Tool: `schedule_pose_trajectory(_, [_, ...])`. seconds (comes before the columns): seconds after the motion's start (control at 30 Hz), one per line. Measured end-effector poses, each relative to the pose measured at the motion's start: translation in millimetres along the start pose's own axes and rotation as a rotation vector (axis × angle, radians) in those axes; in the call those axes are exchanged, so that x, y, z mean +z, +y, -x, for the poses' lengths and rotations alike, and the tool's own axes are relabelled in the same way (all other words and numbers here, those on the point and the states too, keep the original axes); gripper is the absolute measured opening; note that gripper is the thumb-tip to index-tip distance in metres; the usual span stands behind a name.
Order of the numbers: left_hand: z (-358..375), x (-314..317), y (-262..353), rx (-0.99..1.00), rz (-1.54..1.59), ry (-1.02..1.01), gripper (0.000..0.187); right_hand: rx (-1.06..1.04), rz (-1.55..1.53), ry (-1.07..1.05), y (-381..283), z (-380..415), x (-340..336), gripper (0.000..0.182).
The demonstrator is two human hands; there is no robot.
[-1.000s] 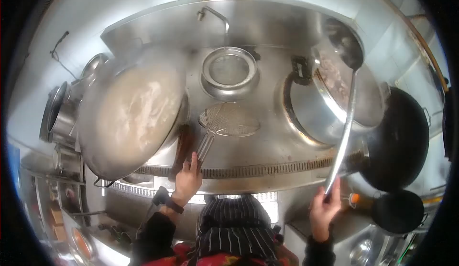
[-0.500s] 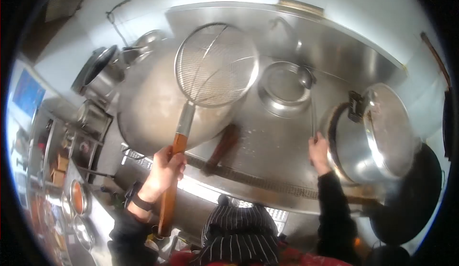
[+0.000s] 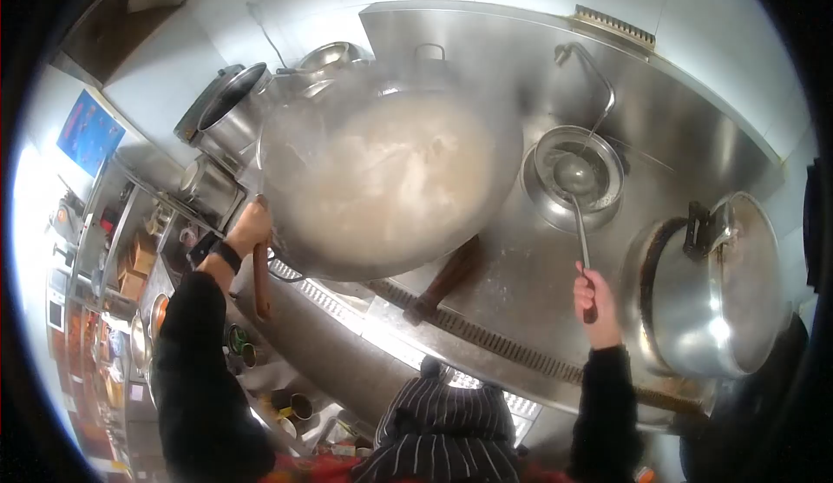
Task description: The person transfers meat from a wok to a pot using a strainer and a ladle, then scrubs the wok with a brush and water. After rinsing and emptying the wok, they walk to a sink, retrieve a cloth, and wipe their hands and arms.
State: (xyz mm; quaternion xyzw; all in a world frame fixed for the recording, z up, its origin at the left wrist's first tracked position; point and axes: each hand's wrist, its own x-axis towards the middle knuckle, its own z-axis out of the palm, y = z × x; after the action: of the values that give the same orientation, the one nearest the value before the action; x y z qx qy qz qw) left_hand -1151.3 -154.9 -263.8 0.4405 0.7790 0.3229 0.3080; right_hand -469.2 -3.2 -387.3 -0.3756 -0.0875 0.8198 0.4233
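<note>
My left hand (image 3: 249,228) is closed round the wooden handle of a wire-mesh strainer (image 3: 261,282) at the wok's left edge; steam blurs its mesh end. Beside it, a large wok (image 3: 508,166) holds steaming, cloudy pale liquid (image 3: 395,192). My right hand (image 3: 595,302) grips a long-handled ladle (image 3: 583,236), whose bowl lies inside the rim of a round metal pot (image 3: 540,190) on the steel counter. A wooden handle (image 3: 447,276) sticks out from the wok's near side.
A curved tap (image 3: 599,79) rises behind the small pot. To the right stands a big metal stockpot (image 3: 694,296). Several pots, including a tall one (image 3: 234,97), stand at the back left. Shelves (image 3: 113,197) line the far left, and a slotted drain (image 3: 512,335) runs along the counter's front.
The strainer has swung from above the wok to its left side with my left hand. The ladle's bowl has moved into the small pot. The view has shifted too.
</note>
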Motion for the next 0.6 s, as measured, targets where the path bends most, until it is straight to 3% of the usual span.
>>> schedule_pose_trajectory(0.03, [-0.4, 7.6, 0.8, -0.002, -0.002, -0.004, 0.012, -0.023, 0.065, 0.006, 3.0, 13.0, -4.8, 0.017])
schedule_pose_trajectory(0.1, [-5.9, 37.6, 34.4, -0.283, 0.117, -0.168, 0.011, -0.015, 0.105, 0.025, 11.0, 33.6, -21.2, 0.019])
schedule_pose_trajectory(0.13, [-0.3, 59.7, 56.4, -0.277, 0.103, -0.180, 0.011, -0.039, 0.178, 0.067, 16.2, 46.9, -29.3, 0.019])
schedule_pose_trajectory(0.2, [14.4, 98.6, 93.8, -0.569, 0.464, -0.211, 0.011, -0.068, 0.238, 0.116, 25.0, 70.4, -41.3, 0.019])
schedule_pose_trajectory(0.3, [0.3, 125.3, 98.4, -0.606, 0.568, -0.426, 0.011, -0.143, 0.291, 0.224, 39.1, 101.8, -55.4, 0.018])
schedule_pose_trajectory(0.37, [-3.6, 156.3, 114.7, -0.599, 0.563, -0.436, 0.015, -0.204, 0.450, 0.199, 44.6, 116.0, -67.9, 0.016])
schedule_pose_trajectory(0.57, [-35.0, 192.9, 153.9, -0.490, 0.851, -0.736, 0.022, -0.243, 0.409, 0.367, 66.6, 153.6, -75.0, 0.009])
schedule_pose_trajectory(0.6, [-39.1, 196.7, 163.3, -0.709, 1.130, -0.676, 0.019, -0.229, 0.386, 0.358, 70.5, 155.7, -83.4, 0.012])
